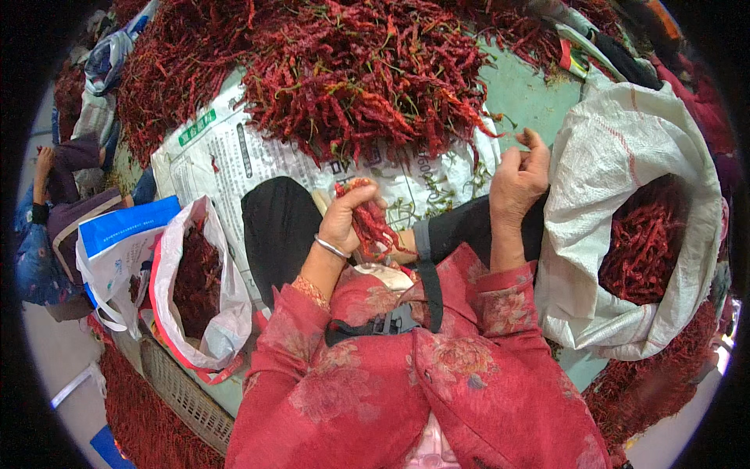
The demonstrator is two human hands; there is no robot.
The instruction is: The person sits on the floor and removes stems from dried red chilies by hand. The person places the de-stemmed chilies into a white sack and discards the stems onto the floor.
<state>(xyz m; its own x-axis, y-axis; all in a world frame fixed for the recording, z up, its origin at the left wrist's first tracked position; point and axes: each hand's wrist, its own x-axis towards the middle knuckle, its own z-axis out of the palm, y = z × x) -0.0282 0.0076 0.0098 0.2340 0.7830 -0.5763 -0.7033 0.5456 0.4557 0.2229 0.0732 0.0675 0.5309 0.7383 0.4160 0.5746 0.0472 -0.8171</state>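
My left hand [348, 221], with a silver bangle at the wrist, is closed round a bunch of dried red chillies [373, 231] above my lap. The chillies' tips hang down out of the fist. To the right, my right hand [522, 173] is raised beside the rim of a white woven sack [582, 148]. Its fingers are curled in toward the thumb; whatever they may hold is too small to make out. Ahead of both hands lies a big heap of dried red chillies [367, 78], many with green stems. Loose green stems [449, 191] lie scattered below the heap.
The white sack at right holds red chillies [644, 242]. On the left stands a white, red-edged bag [223, 313] with darker chillies, beside a blue-and-white bag [129, 234]. A printed white sheet [211, 164] lies under the heap. Another person's hand [44, 160] shows at far left.
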